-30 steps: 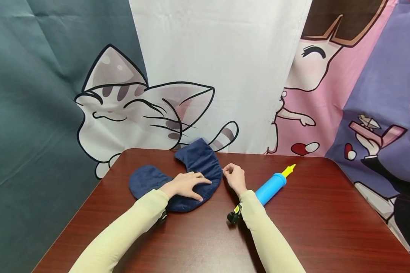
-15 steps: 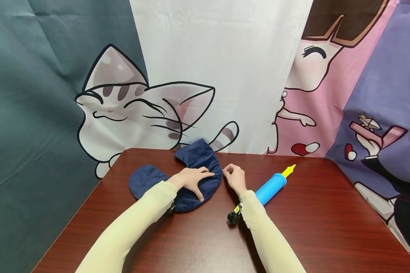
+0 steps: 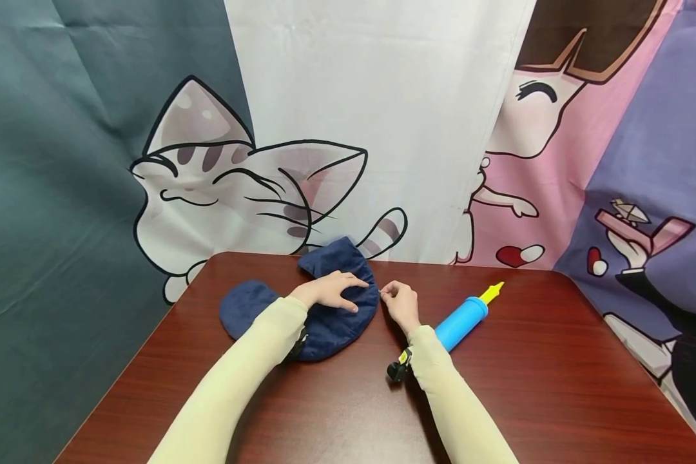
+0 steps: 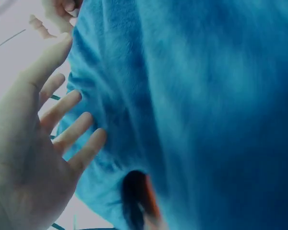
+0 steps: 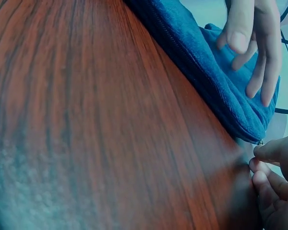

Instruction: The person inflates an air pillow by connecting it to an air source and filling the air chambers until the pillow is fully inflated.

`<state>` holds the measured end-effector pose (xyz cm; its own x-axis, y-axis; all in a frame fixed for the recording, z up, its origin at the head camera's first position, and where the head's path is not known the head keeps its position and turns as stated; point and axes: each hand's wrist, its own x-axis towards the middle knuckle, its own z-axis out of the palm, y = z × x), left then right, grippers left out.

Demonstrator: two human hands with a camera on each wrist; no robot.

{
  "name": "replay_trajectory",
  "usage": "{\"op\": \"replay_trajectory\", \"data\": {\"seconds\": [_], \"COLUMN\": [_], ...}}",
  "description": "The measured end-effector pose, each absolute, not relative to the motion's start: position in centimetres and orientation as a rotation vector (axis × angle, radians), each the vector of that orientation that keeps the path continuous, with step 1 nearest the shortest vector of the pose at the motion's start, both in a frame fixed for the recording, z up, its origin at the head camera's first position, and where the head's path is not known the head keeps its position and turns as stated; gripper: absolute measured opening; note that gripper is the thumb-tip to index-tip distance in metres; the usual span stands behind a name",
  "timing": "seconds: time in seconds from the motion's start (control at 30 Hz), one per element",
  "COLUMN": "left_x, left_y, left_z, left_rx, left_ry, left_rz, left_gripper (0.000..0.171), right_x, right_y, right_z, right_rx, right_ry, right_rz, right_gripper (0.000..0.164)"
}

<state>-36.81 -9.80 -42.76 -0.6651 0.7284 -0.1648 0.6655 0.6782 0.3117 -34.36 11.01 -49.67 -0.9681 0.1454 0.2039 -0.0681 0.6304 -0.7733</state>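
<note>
A navy, plush, U-shaped neck pillow (image 3: pixel 339 332) lies flat on the table, its curve toward the right. My left hand (image 3: pixel 330 290) is spread over its right arm, fingers extended; in the left wrist view those fingertips (image 4: pixel 97 136) touch the soft fabric. At the pillow's outer right edge my right hand (image 3: pixel 403 304) pinches a small metal zipper pull (image 5: pixel 260 143) between thumb and fingers. A zipper (image 5: pixel 165 36) runs along the pillow's side seam in the right wrist view. Part of the pillow is hidden under the left forearm.
A blue hand pump (image 3: pixel 461 322) with a yellow nozzle (image 3: pixel 492 292) lies right of the right wrist, partly hidden by the sleeve. The brown wooden table (image 3: pixel 557 374) ends at a cartoon-printed cloth backdrop (image 3: pixel 429 116).
My left hand has slid across the pillow, away from me and slightly right, toward the edge by the right hand. My right hand keeps its pinch at nearly the same spot.
</note>
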Motion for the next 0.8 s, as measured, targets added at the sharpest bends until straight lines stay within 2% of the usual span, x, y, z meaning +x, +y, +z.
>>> {"op": "replay_trajectory", "data": {"seconds": [0.17,0.47,0.8], "left_x": [-37.1,-37.3,-37.4], "left_y": [-9.6,-9.5,-9.2], "left_z": [-44.0,-45.3,-45.4], "left_rx": [1.067,0.979,0.939], "left_ry": [2.629,2.655,2.658], "left_rz": [0.362,0.378,0.402], "left_gripper": [0.062,0.066,0.066], "right_x": [-34.3,-34.3,-33.9], "right_y": [11.0,10.8,11.1], "right_z": [-49.8,-50.0,-49.8], "right_rx": [-0.066,-0.017,0.053], "right_ry": [-2.613,-2.635,-2.688], "right_rz": [1.258,1.199,1.157], "right_gripper": [0.006,0.008,0.009]}}
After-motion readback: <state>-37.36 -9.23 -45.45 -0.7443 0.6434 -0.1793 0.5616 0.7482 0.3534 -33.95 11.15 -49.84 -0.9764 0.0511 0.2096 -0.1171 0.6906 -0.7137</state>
